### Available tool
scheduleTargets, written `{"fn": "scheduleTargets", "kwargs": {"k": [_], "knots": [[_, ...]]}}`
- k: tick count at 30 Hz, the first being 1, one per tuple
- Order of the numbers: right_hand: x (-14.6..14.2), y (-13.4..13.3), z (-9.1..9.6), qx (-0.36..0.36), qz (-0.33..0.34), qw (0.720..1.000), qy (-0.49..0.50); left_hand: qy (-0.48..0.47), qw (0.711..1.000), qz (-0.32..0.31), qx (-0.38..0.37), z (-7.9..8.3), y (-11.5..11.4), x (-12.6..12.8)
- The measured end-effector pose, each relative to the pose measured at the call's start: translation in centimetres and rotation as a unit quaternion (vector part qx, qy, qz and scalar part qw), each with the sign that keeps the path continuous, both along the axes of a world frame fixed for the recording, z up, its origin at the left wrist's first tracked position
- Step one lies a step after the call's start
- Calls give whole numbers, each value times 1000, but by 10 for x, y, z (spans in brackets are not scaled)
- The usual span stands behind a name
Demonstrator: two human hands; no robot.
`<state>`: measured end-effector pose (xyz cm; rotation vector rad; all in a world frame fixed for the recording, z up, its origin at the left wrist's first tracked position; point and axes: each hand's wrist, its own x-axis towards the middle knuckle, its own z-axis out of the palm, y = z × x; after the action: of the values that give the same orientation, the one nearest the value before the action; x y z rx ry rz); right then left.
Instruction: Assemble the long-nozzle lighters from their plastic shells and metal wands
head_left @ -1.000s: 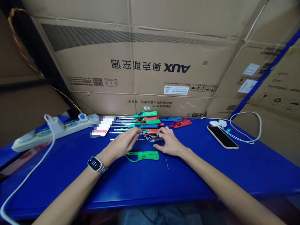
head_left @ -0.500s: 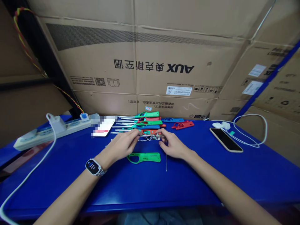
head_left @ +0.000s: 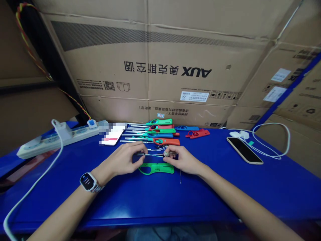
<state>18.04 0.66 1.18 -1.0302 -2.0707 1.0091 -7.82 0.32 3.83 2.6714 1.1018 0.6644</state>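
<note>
My left hand (head_left: 130,156) pinches the dark left end of a lighter's inner part (head_left: 154,155), a thin rod with a pale wire along it. At its right end, my right hand (head_left: 184,159) grips a small whitish and metallic piece. Just below lies a green lighter shell half (head_left: 160,168), hollow side up, with a loop at its left. A thin metal rod (head_left: 180,177) shows below my right hand, its upper part hidden. Small loose wired parts (head_left: 162,147) lie behind my fingers, beside an orange-red lighter (head_left: 167,142).
Several long-nosed lighters (head_left: 160,122) lie in a row at the back. Blue (head_left: 188,128) and red (head_left: 200,134) shells are right of them. A phone (head_left: 244,150) with a white cable lies at right; a power strip (head_left: 65,137) and card (head_left: 114,134) at left. Cardboard (head_left: 165,50) stands behind.
Both hands have come nearer to me from the small wired parts, bringing the lighter's inner part over the green shell's back edge. The view has shifted slightly.
</note>
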Motion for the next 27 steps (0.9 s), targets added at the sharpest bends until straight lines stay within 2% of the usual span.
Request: {"fn": "scheduleTargets", "kwargs": {"k": [7, 16, 19, 24, 27], "knots": [[-10, -8, -3, 102, -10, 993, -61, 30, 999, -6, -39, -7, -3, 4], [-20, -18, -7, 152, -38, 981, -114, -14, 997, -22, -68, -13, -13, 23], [-20, -19, -5, 150, -34, 981, -117, -33, 995, -33, -87, -16, -12, 23], [-14, -17, -4, 74, 2, 995, -60, -28, 990, -37, -131, -19, -11, 22], [-14, -17, -5, 77, -3, 995, -68, -28, 988, -38, -148, -19, -10, 21]]}}
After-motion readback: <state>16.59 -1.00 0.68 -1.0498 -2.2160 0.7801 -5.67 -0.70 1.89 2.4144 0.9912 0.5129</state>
